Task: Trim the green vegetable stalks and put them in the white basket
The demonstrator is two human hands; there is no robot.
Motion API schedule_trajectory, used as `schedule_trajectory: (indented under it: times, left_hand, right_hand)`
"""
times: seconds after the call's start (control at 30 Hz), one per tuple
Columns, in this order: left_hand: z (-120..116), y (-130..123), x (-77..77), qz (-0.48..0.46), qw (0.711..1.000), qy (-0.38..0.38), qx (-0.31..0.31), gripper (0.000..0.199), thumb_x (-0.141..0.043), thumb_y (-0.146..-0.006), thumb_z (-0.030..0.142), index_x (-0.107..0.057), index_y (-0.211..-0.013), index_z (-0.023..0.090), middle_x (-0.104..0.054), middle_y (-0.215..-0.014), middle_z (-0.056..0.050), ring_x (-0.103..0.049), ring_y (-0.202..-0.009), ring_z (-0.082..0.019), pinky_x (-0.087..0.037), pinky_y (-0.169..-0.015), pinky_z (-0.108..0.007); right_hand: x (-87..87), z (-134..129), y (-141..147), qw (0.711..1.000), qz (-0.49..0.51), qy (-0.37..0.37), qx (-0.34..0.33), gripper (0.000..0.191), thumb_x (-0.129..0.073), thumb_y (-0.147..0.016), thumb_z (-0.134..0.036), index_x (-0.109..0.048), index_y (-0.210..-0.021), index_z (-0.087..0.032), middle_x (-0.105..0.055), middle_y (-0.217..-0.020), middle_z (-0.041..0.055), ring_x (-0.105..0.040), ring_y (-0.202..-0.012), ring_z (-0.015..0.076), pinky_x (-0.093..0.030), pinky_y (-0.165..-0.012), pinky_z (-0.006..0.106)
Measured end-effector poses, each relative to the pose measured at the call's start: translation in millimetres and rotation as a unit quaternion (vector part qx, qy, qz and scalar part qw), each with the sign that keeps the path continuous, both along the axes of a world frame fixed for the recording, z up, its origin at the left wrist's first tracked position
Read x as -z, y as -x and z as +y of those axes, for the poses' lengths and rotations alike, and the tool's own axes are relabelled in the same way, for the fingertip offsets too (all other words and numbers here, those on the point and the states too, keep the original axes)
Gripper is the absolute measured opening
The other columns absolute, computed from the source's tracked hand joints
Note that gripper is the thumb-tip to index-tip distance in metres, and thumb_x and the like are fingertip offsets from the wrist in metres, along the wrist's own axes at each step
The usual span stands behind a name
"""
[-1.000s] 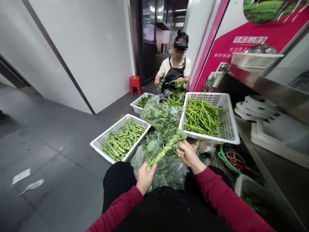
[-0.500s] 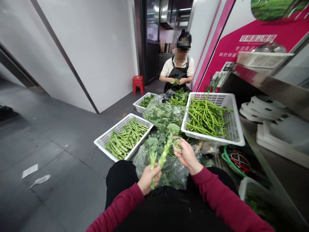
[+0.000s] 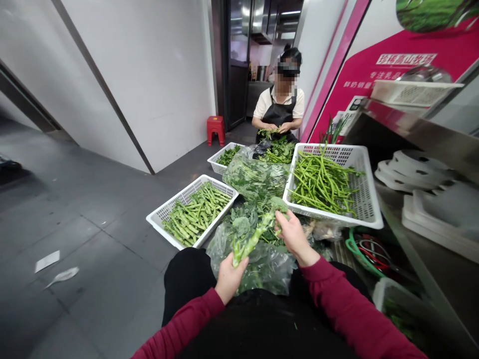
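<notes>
A thick, pale green Chinese broccoli stalk (image 3: 251, 242) slants between my two hands above my lap. My left hand (image 3: 229, 275) is closed around its lower end. The fingers of my right hand (image 3: 294, 235) pinch at its leafy top, where small leaves partly hide the fingertips. Under the stalk, a clear plastic bag (image 3: 275, 264) of leafy greens lies open between my knees. More loose greens (image 3: 243, 225) spread just beyond my hands.
Left stands a white basket (image 3: 154, 217) of trimmed stalks; right, a larger one (image 3: 368, 192) of long thin green stems. Opposite, a person (image 3: 279, 107) in an apron handles greens beside a small basket (image 3: 215, 167). A green basket (image 3: 354, 244) and metal shelf (image 3: 400, 119) flank my right.
The stalk has tipped from steep to more slanted, its top moving right with my right hand. A second leafy piece beside it in my left hand no longer stands upright.
</notes>
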State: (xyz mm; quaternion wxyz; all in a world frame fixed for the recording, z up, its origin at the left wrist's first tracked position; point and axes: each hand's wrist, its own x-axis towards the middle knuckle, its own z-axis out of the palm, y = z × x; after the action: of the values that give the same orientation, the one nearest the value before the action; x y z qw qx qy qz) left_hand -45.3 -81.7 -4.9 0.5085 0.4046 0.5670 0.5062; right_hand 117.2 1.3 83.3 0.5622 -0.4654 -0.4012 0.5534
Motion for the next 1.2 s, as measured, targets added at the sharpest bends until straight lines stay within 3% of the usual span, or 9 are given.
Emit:
schedule_trajectory:
  times: [0.07,0.13,0.3,0.57,0.73,0.83,0.93,1.07,1.2]
  left_hand:
    - [-2,0,-1.4,-0.025,1.000,0.010,-0.002,0.039,-0.068,-0.060,0.044,-0.056,-0.079,0.012,-0.051,-0.060,0.001,-0.043,-0.050,-0.008,-0.034,-0.043,-0.019]
    - [-6,1,-2.4,-0.106,0.989,0.081,0.059,0.042,-0.065,-0.062,0.047,-0.053,-0.086,0.014,-0.046,-0.056,0.004,-0.036,-0.041,-0.005,-0.027,-0.037,-0.018]
    - [-9,6,-1.3,-0.325,0.871,0.217,0.296,0.041,-0.056,-0.070,0.049,-0.051,-0.097,0.019,-0.044,-0.055,0.005,-0.031,-0.036,-0.003,-0.020,-0.034,-0.016]
    - [-3,14,8.4,-0.352,0.845,0.235,0.326,0.041,-0.053,-0.073,0.050,-0.053,-0.097,0.018,-0.046,-0.054,0.003,-0.033,-0.035,-0.004,-0.021,-0.034,-0.016]
    - [-5,11,4.1,-0.283,0.898,0.189,0.279,0.034,-0.056,-0.073,0.044,-0.053,-0.093,0.016,-0.046,-0.053,0.004,-0.033,-0.033,-0.003,-0.021,-0.033,-0.015]
    - [-6,7,0.8,-0.247,0.929,0.154,0.230,0.034,-0.061,-0.069,0.043,-0.050,-0.086,0.015,-0.044,-0.051,0.006,-0.030,-0.032,-0.002,-0.021,-0.032,-0.015]
    - [-7,3,-1.7,-0.240,0.946,0.132,0.172,0.035,-0.063,-0.068,0.043,-0.048,-0.084,0.016,-0.044,-0.052,0.006,-0.031,-0.034,-0.002,-0.023,-0.032,-0.014]
    - [13,11,-1.2,-0.269,0.951,0.147,0.031,0.039,-0.063,-0.067,0.045,-0.048,-0.089,0.016,-0.045,-0.053,0.006,-0.034,-0.035,-0.003,-0.024,-0.032,-0.015]
    - [81,46,-5.1,-0.273,0.944,0.156,-0.096,0.037,-0.053,-0.075,0.045,-0.048,-0.093,0.014,-0.044,-0.051,0.005,-0.037,-0.034,-0.004,-0.028,-0.034,-0.016]
  right_hand:
    - [0.8,4,2,0.999,0.047,0.012,0.021,0.020,-0.060,-0.067,-0.029,-0.045,-0.076,-0.020,-0.042,-0.052,-0.0067,-0.035,-0.039,0.0043,-0.018,-0.031,0.012]
    - [2.2,7,1,0.988,0.146,0.049,-0.018,0.017,-0.056,-0.065,-0.023,-0.041,-0.071,-0.019,-0.040,-0.050,-0.0075,-0.029,-0.035,0.0029,-0.016,-0.030,0.012]
    - [7.8,9,-2,0.929,0.266,0.185,-0.178,0.010,-0.050,-0.062,-0.019,-0.040,-0.065,-0.018,-0.032,-0.045,-0.0092,-0.016,-0.031,0.0008,-0.013,-0.028,0.014]
    - [-7.1,11,-5,0.989,0.106,0.038,-0.098,0.021,-0.062,-0.067,-0.027,-0.045,-0.078,-0.021,-0.037,-0.048,-0.0094,-0.029,-0.034,0.0033,-0.015,-0.030,0.013]
    - [-4.2,21,-14,0.984,0.128,0.083,-0.087,0.023,-0.059,-0.064,-0.026,-0.038,-0.062,-0.019,-0.035,-0.043,-0.0090,-0.026,-0.031,0.0025,-0.016,-0.029,0.013]
    - [6.6,17,-16,0.933,0.203,0.240,-0.177,0.023,-0.052,-0.067,-0.029,-0.035,-0.056,-0.019,-0.026,-0.036,-0.0102,-0.018,-0.029,0.0017,-0.013,-0.027,0.012]
    - [23.8,3,-10,0.886,0.177,0.343,-0.258,0.018,-0.051,-0.067,-0.024,-0.039,-0.056,-0.017,-0.032,-0.038,-0.0079,-0.017,-0.029,0.0009,-0.011,-0.027,0.012]
    - [45.0,-10,-21,0.940,0.140,0.275,-0.145,0.015,-0.059,-0.064,-0.023,-0.045,-0.066,-0.017,-0.040,-0.047,-0.0059,-0.019,-0.032,0.0005,-0.012,-0.028,0.011]
    - [50.2,-1,-83,0.971,0.091,0.216,-0.039,0.021,-0.063,-0.061,-0.028,-0.045,-0.064,-0.019,-0.034,-0.047,-0.0066,-0.023,-0.034,0.0032,-0.016,-0.027,0.013]
